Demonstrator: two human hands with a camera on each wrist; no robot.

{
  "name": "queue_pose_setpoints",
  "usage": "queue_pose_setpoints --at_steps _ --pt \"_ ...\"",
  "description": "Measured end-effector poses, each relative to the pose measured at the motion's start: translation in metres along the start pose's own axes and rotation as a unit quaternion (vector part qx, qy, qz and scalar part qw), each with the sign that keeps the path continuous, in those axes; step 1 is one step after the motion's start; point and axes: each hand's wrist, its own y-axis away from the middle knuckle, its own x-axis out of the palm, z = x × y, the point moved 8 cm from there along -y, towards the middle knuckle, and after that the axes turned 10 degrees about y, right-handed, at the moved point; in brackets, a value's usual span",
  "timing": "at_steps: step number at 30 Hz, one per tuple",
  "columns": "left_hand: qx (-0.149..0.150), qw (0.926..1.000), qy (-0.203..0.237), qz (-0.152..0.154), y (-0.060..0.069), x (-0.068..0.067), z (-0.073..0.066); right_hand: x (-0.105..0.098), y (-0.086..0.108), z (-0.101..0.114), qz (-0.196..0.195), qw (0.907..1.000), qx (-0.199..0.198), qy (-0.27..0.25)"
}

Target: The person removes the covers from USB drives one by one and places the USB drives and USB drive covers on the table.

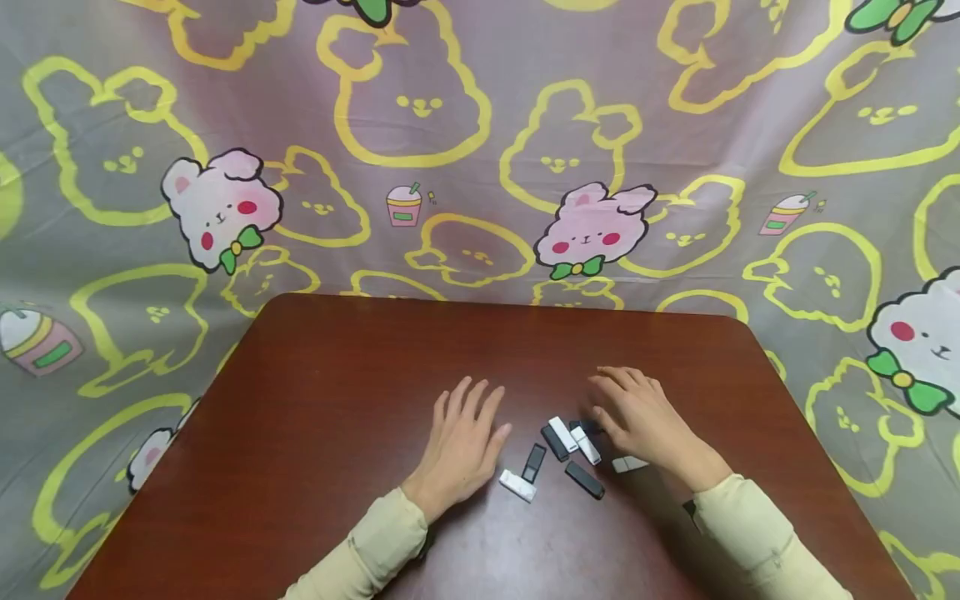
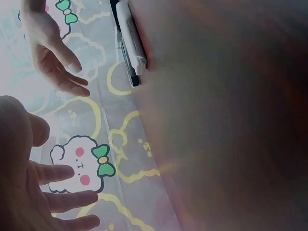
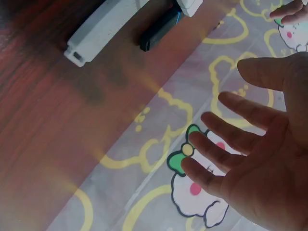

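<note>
Several black and white sticks (image 1: pixel 564 435) lie on the tabletop (image 1: pixel 360 375) between left hand (image 1: pixel 457 446) and right hand (image 1: pixel 647 417), apart from both hands' extended, empty fingers (image 2: pixel 72 202).

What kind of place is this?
Probably a makeshift tabletop work or recording spot indoors. A cartoon-print fabric backdrop hangs beyond the table's far edge and sides, the reddish-brown table fills the foreground, and small black and white sticks, possibly USB drives, lie between two hands.
</note>
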Motion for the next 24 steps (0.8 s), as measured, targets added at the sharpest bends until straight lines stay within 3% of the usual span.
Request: queue_pose_setpoints --at_steps 7,14,18,24 --pt "0.007 1.0 -0.006 0.0 0.0 -0.001 -0.002 0.009 -0.003 0.011 0.015 0.9989 -0.043 0.012" --pt "0.012 0.9998 -0.011 0.007 -0.004 0.001 -0.005 0.012 -0.004 0.018 0.056 0.9948 -0.085 -0.001" --pt "0.016 0.9997 -0.016 0.012 -0.004 0.006 -0.007 0.015 -0.001 0.02 0.083 0.9928 -0.086 -0.008" --pt "0.019 0.9994 -0.023 0.016 -0.002 0.009 -0.011 0.017 0.003 0.02 0.092 0.9932 -0.071 -0.012"
